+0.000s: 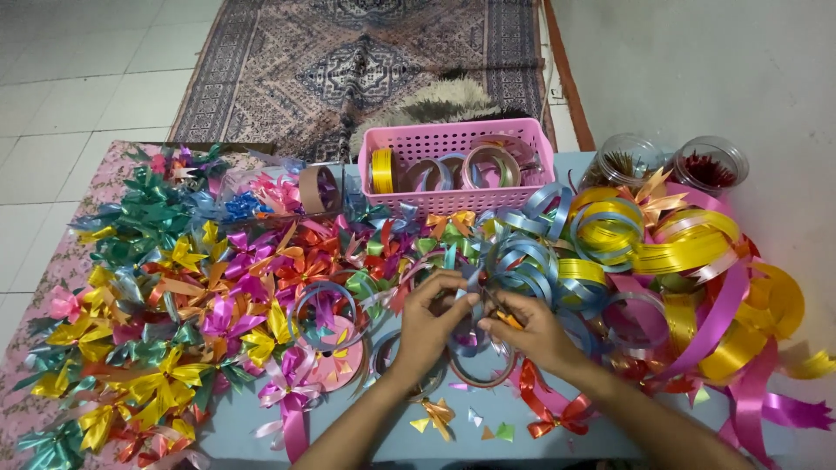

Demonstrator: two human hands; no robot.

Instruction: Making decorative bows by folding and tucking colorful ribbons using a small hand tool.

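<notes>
My left hand (433, 315) and my right hand (529, 328) meet at the middle of a light blue table (488, 439). Together they pinch a strip of pale blue ribbon (477, 292) that runs up into loose blue ribbon loops (522, 261). Something small and orange shows under my right fingers; I cannot tell what it is. Finished ribbon bows in many colours (174, 296) are heaped to the left of my hands. A red-orange bow (557, 413) lies just below my right wrist.
A pink perforated basket (453, 144) with ribbon rolls stands at the back centre. Two clear plastic jars (666, 161) stand at the back right. Loose yellow and pink ribbon coils (697, 287) fill the right side. A patterned rug (374, 61) lies on the floor beyond.
</notes>
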